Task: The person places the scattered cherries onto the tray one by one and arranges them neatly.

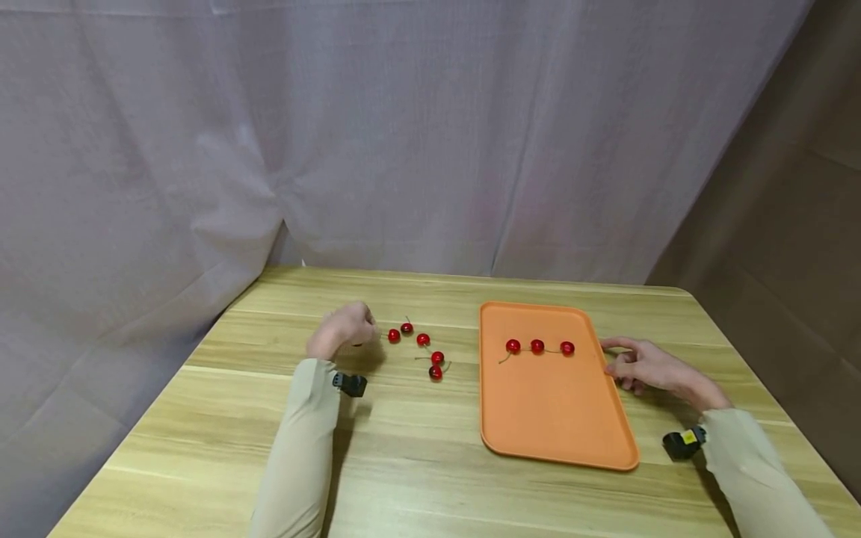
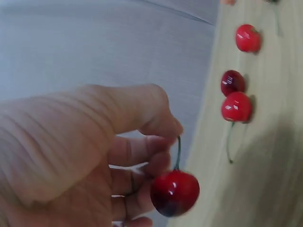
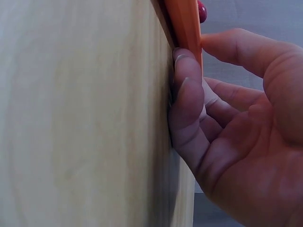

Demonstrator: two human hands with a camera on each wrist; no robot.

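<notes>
Cherries are the matter of this work, and the head view shows them in two groups. Five loose cherries lie on the wooden table, in a short curved row between the left hand and the orange tray. Three more, the tray cherries, lie in a line on the far part of the tray. The left hand is raised a little above the table, just beside the loose row, with the fingers curled. The right hand rests at the right edge of the tray, thumb and fingers against its rim.

From the left wrist view, the fingers pinch the thin green stem of one dark red cherry, which hangs below them, clear of the table. Three of the loose cherries are seen behind it on the wood.

From the right wrist view, the fingertips press against the orange rim and the thumb lies on the other side of it, so this hand holds the tray steady; its hold looks light.

I judge that the step in hand is the carrying of one picked cherry toward the tray. The next move calls for a steady pinch on the stem while the hand goes to the right, and a gentle release beside the line of three, so that the cherry does not roll.
</notes>
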